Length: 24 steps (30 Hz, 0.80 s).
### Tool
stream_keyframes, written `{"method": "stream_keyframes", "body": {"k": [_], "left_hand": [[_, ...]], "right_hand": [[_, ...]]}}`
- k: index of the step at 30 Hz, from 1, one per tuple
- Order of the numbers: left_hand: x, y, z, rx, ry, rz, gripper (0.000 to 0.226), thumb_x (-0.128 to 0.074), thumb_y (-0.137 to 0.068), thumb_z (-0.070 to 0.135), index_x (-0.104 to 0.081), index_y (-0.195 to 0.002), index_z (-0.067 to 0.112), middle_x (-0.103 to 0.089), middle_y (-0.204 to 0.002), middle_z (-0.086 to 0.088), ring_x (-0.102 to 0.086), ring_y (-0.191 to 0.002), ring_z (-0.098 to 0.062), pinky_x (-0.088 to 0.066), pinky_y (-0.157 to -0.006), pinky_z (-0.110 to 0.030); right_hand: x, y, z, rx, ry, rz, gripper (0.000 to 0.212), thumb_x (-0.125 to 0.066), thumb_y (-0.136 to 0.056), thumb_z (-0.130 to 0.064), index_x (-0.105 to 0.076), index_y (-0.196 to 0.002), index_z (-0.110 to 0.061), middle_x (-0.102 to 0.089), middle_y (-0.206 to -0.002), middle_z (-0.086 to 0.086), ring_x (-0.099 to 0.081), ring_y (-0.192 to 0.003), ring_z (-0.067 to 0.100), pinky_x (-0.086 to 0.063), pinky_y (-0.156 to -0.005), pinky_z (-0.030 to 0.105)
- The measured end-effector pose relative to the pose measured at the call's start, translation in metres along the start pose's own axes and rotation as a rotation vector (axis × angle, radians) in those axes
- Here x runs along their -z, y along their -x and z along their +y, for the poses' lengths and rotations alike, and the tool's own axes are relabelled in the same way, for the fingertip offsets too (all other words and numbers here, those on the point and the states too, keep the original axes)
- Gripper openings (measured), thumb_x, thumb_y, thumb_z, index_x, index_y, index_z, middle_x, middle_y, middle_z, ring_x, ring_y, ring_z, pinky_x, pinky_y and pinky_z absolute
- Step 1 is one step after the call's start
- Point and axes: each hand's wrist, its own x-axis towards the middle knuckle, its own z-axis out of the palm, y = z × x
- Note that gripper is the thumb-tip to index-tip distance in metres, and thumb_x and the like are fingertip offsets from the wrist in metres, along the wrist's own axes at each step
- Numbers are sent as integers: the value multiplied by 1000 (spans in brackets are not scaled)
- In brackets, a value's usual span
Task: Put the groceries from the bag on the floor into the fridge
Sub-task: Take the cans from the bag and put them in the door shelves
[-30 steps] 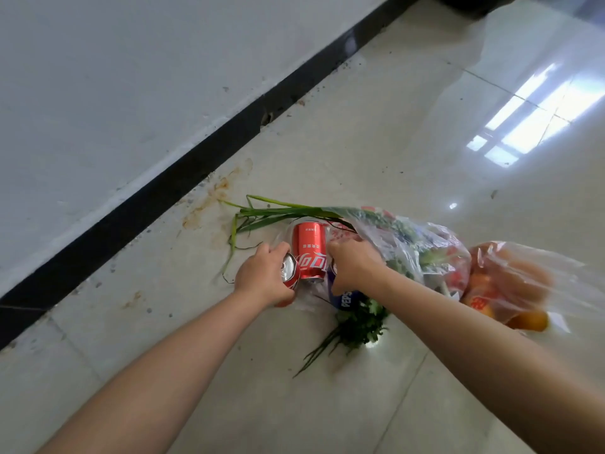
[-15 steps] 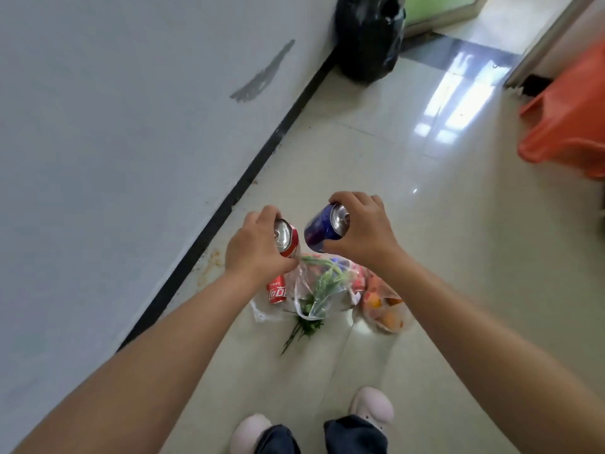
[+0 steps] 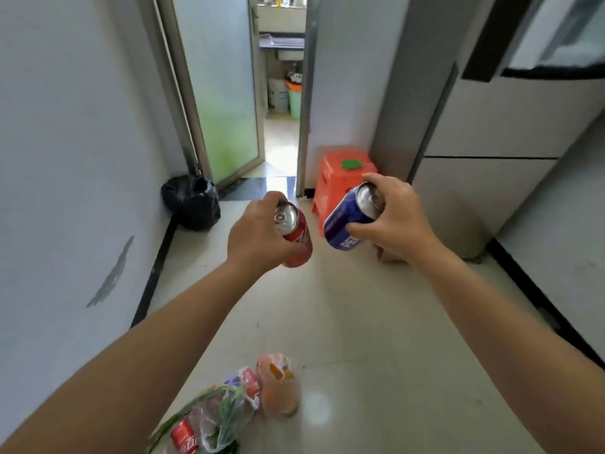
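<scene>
My left hand grips a red cola can in mid-air, its silver top facing me. My right hand holds a blue cola can, tilted the same way. Both cans hang side by side at chest height over the tiled floor. Below them the clear plastic grocery bag lies on the floor with green onions, another red can and a smaller bag of orange fruit. The grey fridge stands closed at the right.
An orange plastic stool sits beside the fridge, just beyond the cans. A black rubbish bag leans in the left corner by a frosted glass door. The doorway behind opens onto another room. White walls flank the narrow corridor.
I lifted both cans out of the bag and stood up. The view swung from the floor to the corridor, and the bag now lies low in the frame.
</scene>
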Motion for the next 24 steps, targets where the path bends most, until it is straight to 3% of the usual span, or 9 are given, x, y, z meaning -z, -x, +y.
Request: {"method": "stream_keyframes", "body": {"k": [6, 11, 15, 17, 21, 24], "left_hand": [[-41, -35, 166, -215, 95, 42, 75, -81, -63, 23, -47, -129, 15, -59, -123, -6, -55, -111, -22, -36, -80, -22], [-100, -69, 288, -306, 114, 103, 75, -82, -63, 26, -45, -128, 15, -58, -123, -9, -56, -109, -25, -44, -84, -28], [-140, -102, 378, -345, 174, 184, 71, -83, -64, 25, -48, -124, 14, -59, -121, -7, -54, -104, -21, -47, -88, -31], [-156, -120, 414, -362, 183, 211, 70, -83, -65, 25, -48, -124, 14, -59, -121, -7, -55, -106, -22, -47, -87, -30], [-184, -162, 471, -404, 190, 281, 69, -83, -66, 24, -48, -125, 14, -59, -121, -6, -51, -98, -14, -42, -79, -22], [-202, -207, 508, -443, 191, 352, 71, -83, -65, 26, -48, -126, 13, -59, -122, -7, -56, -108, -21, -41, -80, -21]], "right_hand": [[160, -9, 70, -53, 35, 186, 56, -79, -61, -10, -54, -111, -5, -51, -107, 7, -42, -93, 12, -29, -63, -1], [278, -29, 149, 7, 72, 310, 58, -80, -61, -11, -52, -112, -5, -48, -107, 5, -42, -93, 12, -34, -66, 10], [358, -53, 208, 38, 80, 359, 57, -78, -61, -9, -53, -112, -6, -50, -109, 6, -41, -94, 12, -33, -66, 7], [386, -70, 236, 58, 71, 386, 57, -79, -61, -9, -52, -112, -7, -51, -112, 8, -43, -94, 12, -34, -66, 6], [424, -114, 290, 60, -4, 446, 57, -79, -63, -10, -51, -112, -8, -50, -109, 5, -47, -95, 14, -40, -77, 21], [442, -160, 327, 88, -37, 492, 55, -78, -63, -10, -51, -111, -8, -48, -103, 1, -48, -95, 14, -40, -77, 22]]}}
